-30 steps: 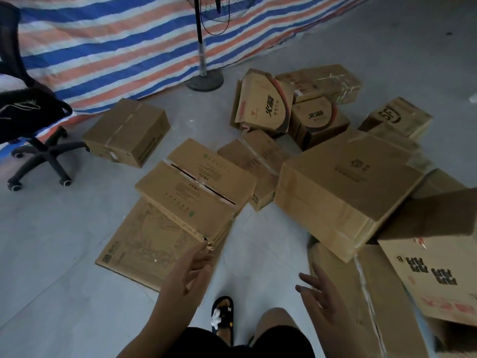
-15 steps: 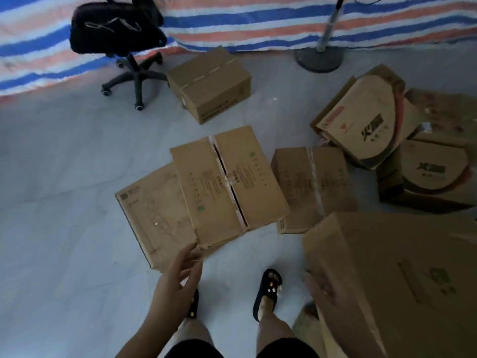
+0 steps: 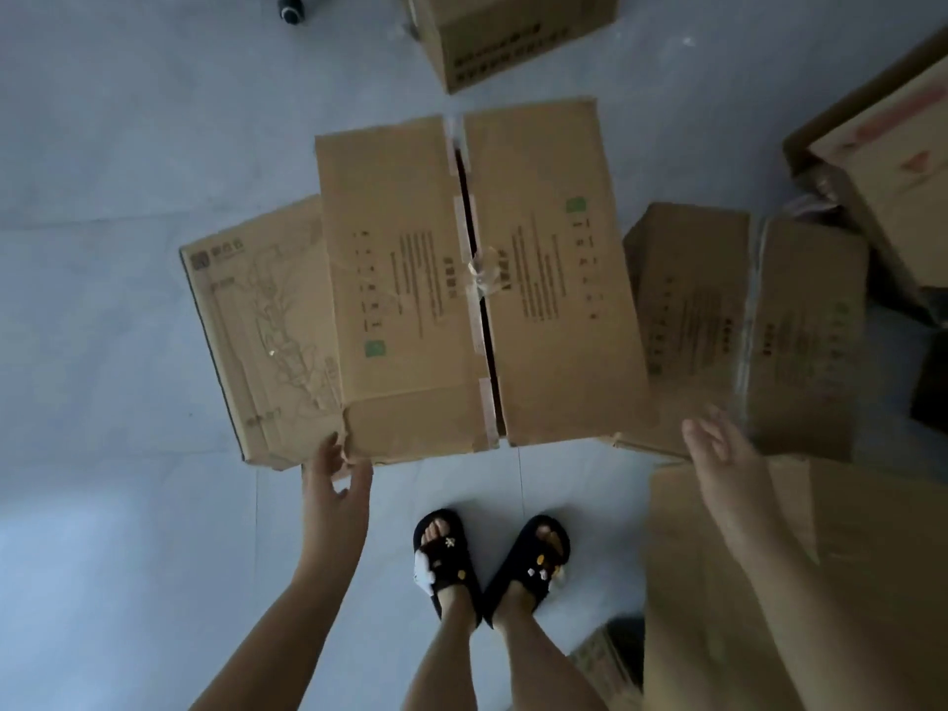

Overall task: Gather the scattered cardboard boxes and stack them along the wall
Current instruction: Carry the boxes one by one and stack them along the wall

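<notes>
Grey tiled floor (image 3: 128,454) fills the view, seen from above, with cardboard boxes spread across it. Big box (image 3: 477,279) sits at centre, top flaps split along a dark seam with torn tape. It lies partly on a flat cardboard sheet (image 3: 261,341) printed with a line drawing, which sticks out on its left. Left hand (image 3: 333,492) is at the near left corner of the big box, fingers curled at the torn edge where box and sheet meet; cannot tell whether it really grips or only touches. Right hand (image 3: 718,464) hovers with fingers straight and spread, holding nothing, over the near edge of a taped box (image 3: 749,325) just right of the big one. Large brown box (image 3: 821,582) fills the lower right under the right forearm. Another box (image 3: 513,38) stands at the top edge, more boxes (image 3: 892,161) at the right edge. Feet in black sandals (image 3: 487,561) stand between the hands. Chair wheel (image 3: 291,3) shows top left.
</notes>
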Tool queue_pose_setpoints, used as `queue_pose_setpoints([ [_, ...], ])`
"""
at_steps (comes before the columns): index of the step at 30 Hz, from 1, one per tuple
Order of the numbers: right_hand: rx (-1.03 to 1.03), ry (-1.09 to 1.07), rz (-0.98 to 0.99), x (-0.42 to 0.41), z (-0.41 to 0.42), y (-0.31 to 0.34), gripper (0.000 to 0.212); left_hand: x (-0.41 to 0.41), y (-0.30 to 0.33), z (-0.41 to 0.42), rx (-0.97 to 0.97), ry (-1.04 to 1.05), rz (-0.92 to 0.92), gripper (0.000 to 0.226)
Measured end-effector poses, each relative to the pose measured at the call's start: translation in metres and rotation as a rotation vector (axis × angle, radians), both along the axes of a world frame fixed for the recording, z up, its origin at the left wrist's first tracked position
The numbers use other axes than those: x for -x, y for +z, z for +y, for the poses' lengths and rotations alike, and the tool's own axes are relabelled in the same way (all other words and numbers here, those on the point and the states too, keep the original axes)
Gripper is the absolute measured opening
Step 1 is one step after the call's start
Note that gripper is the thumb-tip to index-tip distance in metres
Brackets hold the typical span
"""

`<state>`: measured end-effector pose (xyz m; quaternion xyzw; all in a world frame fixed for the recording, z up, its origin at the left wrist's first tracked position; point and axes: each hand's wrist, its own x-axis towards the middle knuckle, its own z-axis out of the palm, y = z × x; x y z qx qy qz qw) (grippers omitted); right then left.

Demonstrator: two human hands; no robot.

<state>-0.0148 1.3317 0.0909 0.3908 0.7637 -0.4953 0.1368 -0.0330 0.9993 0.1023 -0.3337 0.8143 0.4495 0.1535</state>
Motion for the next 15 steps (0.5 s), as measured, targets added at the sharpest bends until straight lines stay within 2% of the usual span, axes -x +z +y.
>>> queue_pose_setpoints([
  [3, 0.039, -0.062, -0.031, 0.017, 0.002, -0.071, 0.059, 0.001, -0.075, -0.006, -0.063, 0.151, -0.11, 0.068],
  [6, 0.141, -0.055, -0.013, 0.022, -0.007, -0.111, 0.052, 0.001, -0.116, -0.009, -0.227, 0.342, -0.082, 0.068],
  [9, 0.238, -0.144, 0.053, 0.021, -0.013, -0.127, 0.045, 0.007, -0.135, -0.019, -0.341, 0.442, -0.012, 0.065],
  [12, 0.39, -0.241, 0.091, 0.02, -0.014, -0.128, 0.069, 0.013, -0.143, -0.026, -0.402, 0.458, -0.031, 0.061],
  [15, 0.428, -0.253, 0.161, 0.026, -0.018, -0.113, 0.067, 0.022, -0.127, -0.024, -0.424, 0.508, -0.022, 0.057],
])
